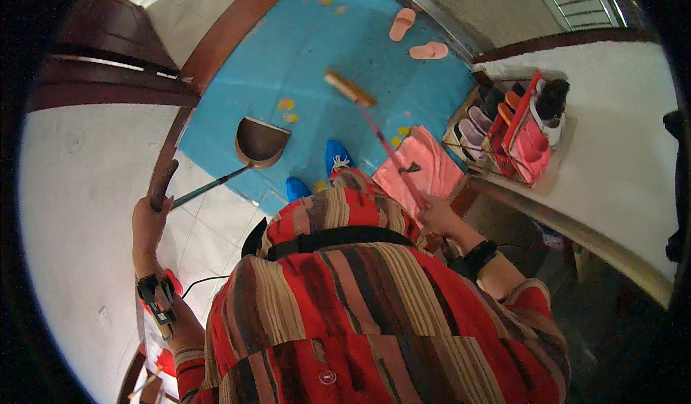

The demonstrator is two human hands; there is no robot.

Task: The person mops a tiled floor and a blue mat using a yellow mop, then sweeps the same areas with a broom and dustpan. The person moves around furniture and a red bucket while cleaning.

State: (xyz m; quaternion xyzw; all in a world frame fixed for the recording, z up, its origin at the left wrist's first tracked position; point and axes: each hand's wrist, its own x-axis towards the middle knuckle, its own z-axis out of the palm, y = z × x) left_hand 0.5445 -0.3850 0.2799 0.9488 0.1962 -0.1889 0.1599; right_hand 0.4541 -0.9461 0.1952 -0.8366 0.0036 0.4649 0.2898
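Observation:
My left hand (149,220) is closed round the teal handle of a long-handled dustpan (261,161). The brown pan rests on the blue floor mat, its mouth towards the upper right. A dark brown rod-like piece (163,184) sticks up by that hand; whether it belongs to the dustpan I cannot tell. My right hand (439,215) grips the pink-red stick of a broom (350,89). The broom's head, tan and slightly blurred, is over the mat, ahead of my feet and right of the dustpan. Both wrists wear dark bands.
The blue mat (345,41) bears scattered yellow marks. My blue shoes (337,156) stand at its near edge. A folded pink cloth (425,163) lies beneath the broom stick. Pink slippers (403,25) are at the far right. A shoe rack (497,145) stands by the right wall, a dark door (111,44) at left.

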